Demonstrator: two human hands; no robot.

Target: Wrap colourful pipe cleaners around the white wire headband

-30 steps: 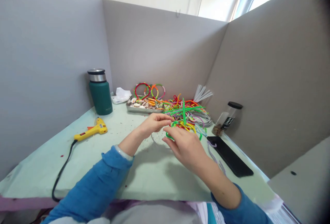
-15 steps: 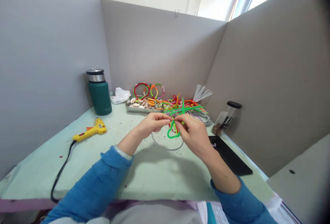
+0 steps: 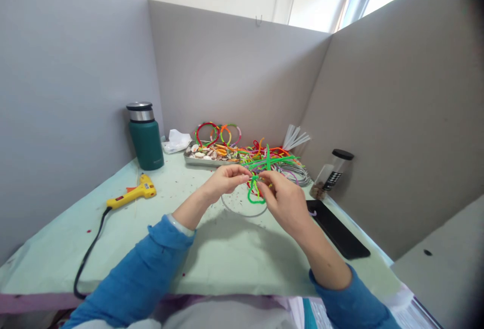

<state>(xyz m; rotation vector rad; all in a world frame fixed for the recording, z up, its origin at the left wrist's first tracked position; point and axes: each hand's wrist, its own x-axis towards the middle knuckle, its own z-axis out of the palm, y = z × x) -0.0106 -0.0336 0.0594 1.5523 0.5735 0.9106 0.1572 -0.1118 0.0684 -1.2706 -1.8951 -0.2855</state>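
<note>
A bright green pipe cleaner point(image 3: 249, 199), bent into a loop below my fingertips, hangs over the middle of the table. My left hand point(image 3: 226, 181) pinches its upper part from the left with thumb and forefinger. From the right, my right hand point(image 3: 285, 199) has its bent fingers closed on the same green pipe cleaner, close to the left fingertips. Part of the pipe cleaner is hidden by the fingers. Beneath both hands, a thin grey ring point(image 3: 242, 215) lies on the table.
Loose coloured pipe cleaners point(image 3: 282, 161) are heaped behind my hands. A metal tray point(image 3: 212, 163) of shell-like pieces and some wrapped hoops point(image 3: 206, 123) stand beside them. A yellow glue gun point(image 3: 130, 197) and green bottle point(image 3: 146, 145) are left; a jar point(image 3: 335, 172) and black tray point(image 3: 340, 230) right.
My right hand's fingertips have shifted slightly away from the left ones. The green loop has moved a little to the right and turned slightly between the hands.
</note>
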